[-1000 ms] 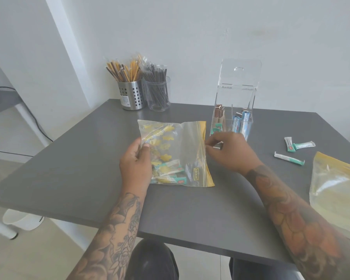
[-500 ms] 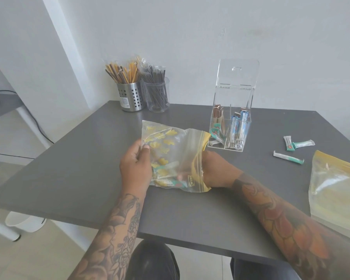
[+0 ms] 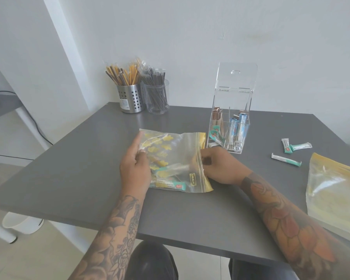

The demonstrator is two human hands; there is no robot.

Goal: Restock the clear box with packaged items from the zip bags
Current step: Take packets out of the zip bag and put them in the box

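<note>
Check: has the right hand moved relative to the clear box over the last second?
Yes. The right hand has dropped away from the clear box, toward the person, to the mouth of the zip bag.

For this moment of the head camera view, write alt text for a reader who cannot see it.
Two tattooed arms work a clear zip bag of packets on a grey table: the left hand grips its closed end, the right hand pinches its yellow zip edge. Behind stands an open clear box partly filled with packets; three loose packets and a second bag lie right.
</note>
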